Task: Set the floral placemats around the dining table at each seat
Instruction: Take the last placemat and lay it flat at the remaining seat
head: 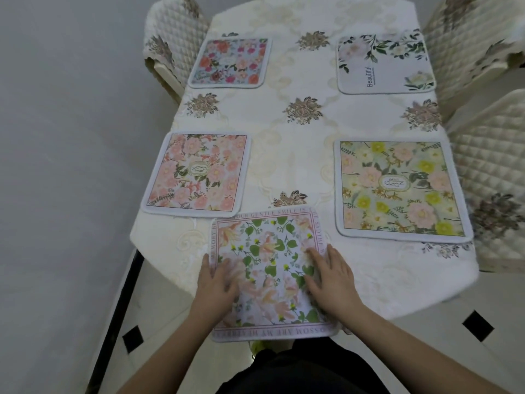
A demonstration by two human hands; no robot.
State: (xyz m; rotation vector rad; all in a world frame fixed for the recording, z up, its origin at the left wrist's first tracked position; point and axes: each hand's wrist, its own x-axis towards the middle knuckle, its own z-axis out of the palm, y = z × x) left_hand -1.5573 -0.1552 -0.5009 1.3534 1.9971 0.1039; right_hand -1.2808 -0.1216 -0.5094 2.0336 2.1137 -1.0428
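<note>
Five placemats [196, 173] laid; both hands [331, 275] flat on nearest; chairs [480, 46] around

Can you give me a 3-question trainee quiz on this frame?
1. How many placemats lie on the cream embroidered tablecloth?
2. True or false: the left hand grips a mat edge.
3. Which mat bears the word "Beautiful": A far right, B near left, C nearest?

Key: 1. Five. 2. False; both the left hand and the right hand press flat on the green-leaf placemat with pink lettered border. 3. A, the white placemat with green foliage.
</note>
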